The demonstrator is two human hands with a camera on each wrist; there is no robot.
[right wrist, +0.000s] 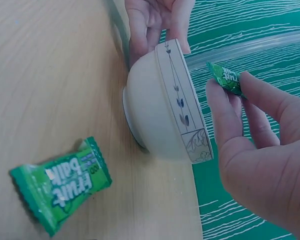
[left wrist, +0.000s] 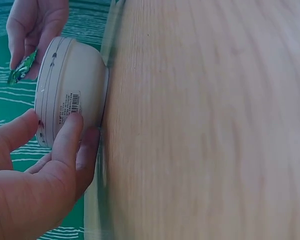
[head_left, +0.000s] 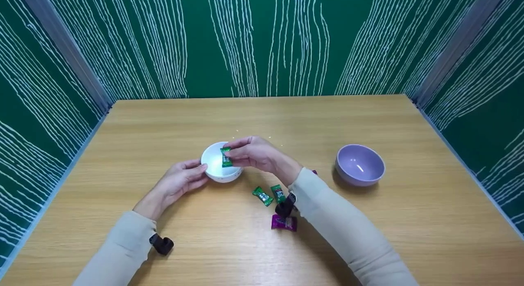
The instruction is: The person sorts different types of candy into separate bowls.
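Observation:
A white bowl [head_left: 211, 158] stands on the table with a patterned band below its rim. My left hand [head_left: 185, 178] holds it from the left, thumb at the rim and fingers along the outer wall. Over the bowl's right side, my right hand [head_left: 262, 155] pinches a green-wrapped candy [head_left: 226, 158] between thumb and fingertips. The right wrist view shows this candy [right wrist: 226, 79] just above the bowl's mouth, apart from the rim. A barcode label [left wrist: 70, 105] is stuck to the bowl's outside in the left wrist view.
Two green-wrapped candies [head_left: 262, 196] and a purple-wrapped candy [head_left: 284, 223] lie near my right wrist. A bit of another purple wrapper [head_left: 314, 172] shows behind my sleeve. To the right stands a purple bowl [head_left: 358, 163]. Green panels [head_left: 200, 44] surround the table.

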